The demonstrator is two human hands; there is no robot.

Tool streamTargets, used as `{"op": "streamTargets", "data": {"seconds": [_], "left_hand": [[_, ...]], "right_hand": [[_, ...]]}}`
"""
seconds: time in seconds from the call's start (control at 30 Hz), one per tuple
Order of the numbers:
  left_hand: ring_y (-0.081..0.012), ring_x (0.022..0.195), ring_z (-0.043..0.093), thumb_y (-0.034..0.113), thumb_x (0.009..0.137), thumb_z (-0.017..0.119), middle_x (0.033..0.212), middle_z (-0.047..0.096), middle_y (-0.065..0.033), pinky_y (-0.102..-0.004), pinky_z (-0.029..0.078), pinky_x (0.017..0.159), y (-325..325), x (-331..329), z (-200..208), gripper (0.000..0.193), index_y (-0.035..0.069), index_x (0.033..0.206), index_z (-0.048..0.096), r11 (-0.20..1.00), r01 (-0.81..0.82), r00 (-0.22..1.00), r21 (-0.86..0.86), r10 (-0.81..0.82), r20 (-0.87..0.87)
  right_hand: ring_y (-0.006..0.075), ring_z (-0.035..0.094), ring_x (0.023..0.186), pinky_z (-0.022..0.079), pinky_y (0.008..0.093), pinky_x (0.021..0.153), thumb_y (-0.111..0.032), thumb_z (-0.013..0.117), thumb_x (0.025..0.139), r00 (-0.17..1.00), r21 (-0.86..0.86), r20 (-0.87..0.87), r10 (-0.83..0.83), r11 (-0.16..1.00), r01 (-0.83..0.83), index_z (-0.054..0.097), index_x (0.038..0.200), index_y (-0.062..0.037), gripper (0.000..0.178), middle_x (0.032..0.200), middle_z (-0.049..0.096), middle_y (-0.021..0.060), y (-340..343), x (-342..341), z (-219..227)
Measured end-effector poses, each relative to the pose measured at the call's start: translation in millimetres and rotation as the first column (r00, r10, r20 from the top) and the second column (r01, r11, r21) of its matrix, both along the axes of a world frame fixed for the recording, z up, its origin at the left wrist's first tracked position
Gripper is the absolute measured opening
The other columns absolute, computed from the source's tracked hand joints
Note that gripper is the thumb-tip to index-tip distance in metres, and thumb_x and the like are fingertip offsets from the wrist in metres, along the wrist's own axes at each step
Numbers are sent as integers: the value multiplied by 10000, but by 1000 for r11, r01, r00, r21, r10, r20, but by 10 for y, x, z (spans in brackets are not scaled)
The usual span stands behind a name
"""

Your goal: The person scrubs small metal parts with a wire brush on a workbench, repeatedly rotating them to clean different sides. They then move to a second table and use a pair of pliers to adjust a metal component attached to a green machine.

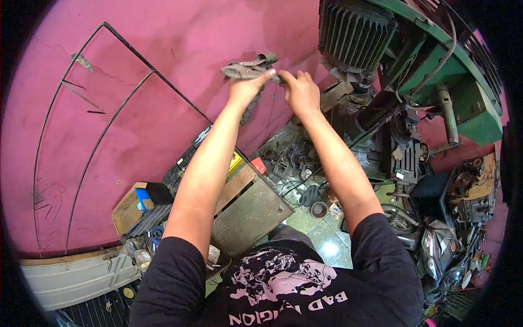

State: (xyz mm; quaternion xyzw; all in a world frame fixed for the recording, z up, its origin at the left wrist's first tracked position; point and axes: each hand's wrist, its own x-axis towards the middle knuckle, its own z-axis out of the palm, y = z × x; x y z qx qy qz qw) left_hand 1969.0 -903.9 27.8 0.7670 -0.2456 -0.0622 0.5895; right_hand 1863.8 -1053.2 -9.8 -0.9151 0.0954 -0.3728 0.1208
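Observation:
A crumpled grey-brown rag is held up in front of the pink wall, with part of it hanging below the hands. My left hand is closed around it, the thumb pointing right. Close beside it, my right hand pinches the right edge of the same rag between thumb and fingers. Both arms are stretched forward. The rag's folds hide some of the left fingers.
To the right stands a green machine with a finned motor. A bent metal rod frame leans on the wall at left. Below my arms are a worn metal-topped box and greasy parts on the tiled floor.

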Motion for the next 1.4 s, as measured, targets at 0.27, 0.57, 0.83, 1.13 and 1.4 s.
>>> {"op": "streamTargets", "data": {"seconds": [0.27, 0.57, 0.83, 1.13, 1.4], "left_hand": [[-151, 853, 665, 228, 893, 802, 973, 748, -59, -343, 530, 819, 16, -112, -229, 285, 4, 1052, 729, 978, -176, 984, -113, 179, 14], [-165, 927, 697, 280, 953, 750, 1098, 750, -121, -329, 553, 840, 1382, -1189, -894, 446, -5, 1285, 658, 996, 47, 997, 81, -43, -59], [-191, 940, 714, 254, 962, 734, 1072, 757, -140, -338, 549, 824, 3726, -2845, -2058, 361, 4, 1219, 690, 896, -298, 867, 330, 398, -299], [-166, 879, 703, 169, 966, 711, 1042, 756, -104, -322, 548, 800, 5352, -4405, -2346, 296, 15, 1219, 696, 744, -610, 676, 272, 668, -310], [-274, 819, 736, 165, 910, 746, 981, 746, -139, -375, 579, 772, 6096, -4924, -2433, 279, 38, 1156, 708, 664, -652, 633, 366, 742, -221]], "right_hand": [[357, 659, 975, 565, 488, 786, -118, 674, 860, 985, 30, -169, -22, 999, 27, 642, 1175, -197, 327, 964, 680, 141, -80, 329, -351], [410, 637, 997, 529, 502, 870, -164, 675, 918, 991, 250, -110, -75, 963, 101, 602, 1274, -116, 366, 1044, 692, 175, 332, 110, -618], [391, 644, 992, 516, 476, 892, -88, 657, 914, 940, 610, -145, 309, 776, -161, 668, 1151, -61, 239, 1074, 698, 196, 2303, -1582, -1627], [419, 689, 871, 583, 534, 767, -255, 668, 920, 450, 476, -518, 727, 683, -555, 678, 1151, -115, 271, 912, 693, 229, 3717, -2561, -2178], [368, 680, 962, 574, 494, 833, -229, 668, 883, 274, 485, -562, 780, 580, -655, 718, 1096, -102, 253, 935, 726, 186, 4916, -2957, -1962]]}}
